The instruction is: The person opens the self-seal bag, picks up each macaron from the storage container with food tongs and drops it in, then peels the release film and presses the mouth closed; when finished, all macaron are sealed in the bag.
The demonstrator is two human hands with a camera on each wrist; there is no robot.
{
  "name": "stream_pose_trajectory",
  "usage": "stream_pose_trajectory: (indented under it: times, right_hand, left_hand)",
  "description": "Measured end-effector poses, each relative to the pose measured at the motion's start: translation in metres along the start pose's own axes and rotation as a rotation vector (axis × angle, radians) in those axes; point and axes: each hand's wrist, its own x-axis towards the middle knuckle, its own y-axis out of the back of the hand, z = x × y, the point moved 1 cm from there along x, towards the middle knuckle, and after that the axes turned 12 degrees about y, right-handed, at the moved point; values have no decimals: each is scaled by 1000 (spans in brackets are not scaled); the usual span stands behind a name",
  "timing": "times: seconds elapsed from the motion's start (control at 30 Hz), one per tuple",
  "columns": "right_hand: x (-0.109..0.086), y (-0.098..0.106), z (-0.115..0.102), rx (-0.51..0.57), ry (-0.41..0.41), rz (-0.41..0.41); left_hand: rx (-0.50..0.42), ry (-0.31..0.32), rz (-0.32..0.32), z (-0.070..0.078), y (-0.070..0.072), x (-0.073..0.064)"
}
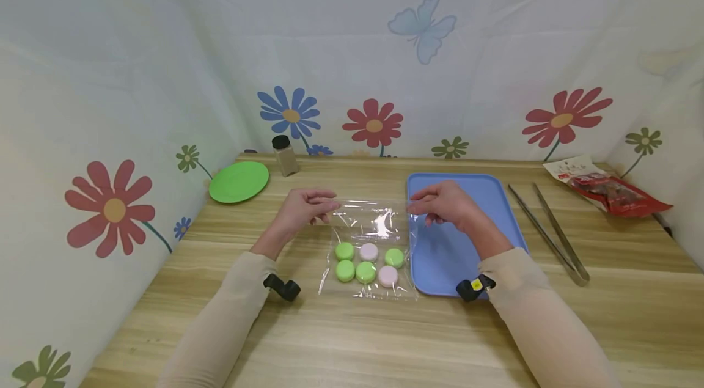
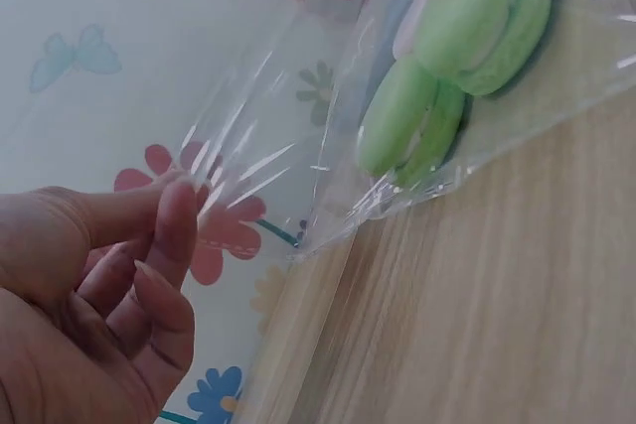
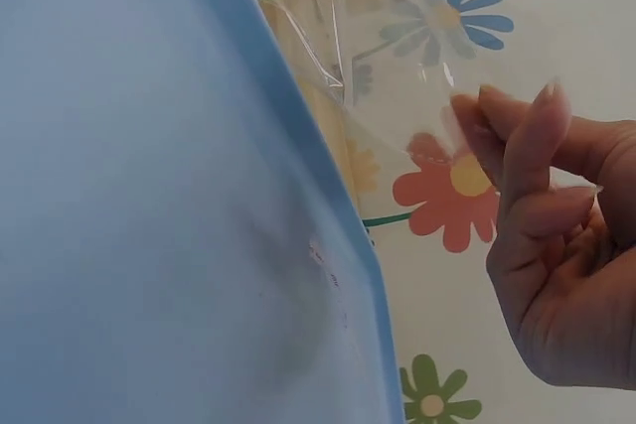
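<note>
A clear plastic bag (image 1: 363,287) lies on the table with several green macarons (image 1: 345,270) and two pale pink macarons (image 1: 387,276) inside. My left hand (image 1: 308,208) pinches the bag's upper left corner between thumb and finger. At the upper right corner, my right hand (image 1: 445,201) pinches the film, just over the left edge of the blue tray (image 1: 462,259). In the left wrist view, the transparent film (image 2: 248,146) stretches away from the left fingertips. The right wrist view has the film's corner at the right hand's (image 3: 556,235) fingertips.
Metal tongs (image 1: 550,232) lie right of the tray, and a red and white snack pouch (image 1: 610,189) lies beyond them. At the back left are a green plate (image 1: 239,182) and a black-capped jar (image 1: 285,157). A printed curtain (image 1: 352,40) hangs behind the wooden table (image 1: 352,339).
</note>
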Motion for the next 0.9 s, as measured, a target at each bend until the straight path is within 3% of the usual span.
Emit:
stream_pose_trajectory:
  times: [0.1, 0.3, 0.67, 0.9]
  right_hand:
    - [-3, -1, -2, -72, 6, 6]
    - [-4, -5, -4, -183, 20, 44]
    - [-6, -9, -7, -235, 70, 105]
    - [-5, -9, -6, -336, 100, 117]
  left_hand:
    - [58, -13, 40, 2, -2, -3]
    - [76, -39, 102, 1, -4, -4]
    - [81, -63, 179, 1, -10, -4]
    - [121, -106, 263, 1, -15, -5]
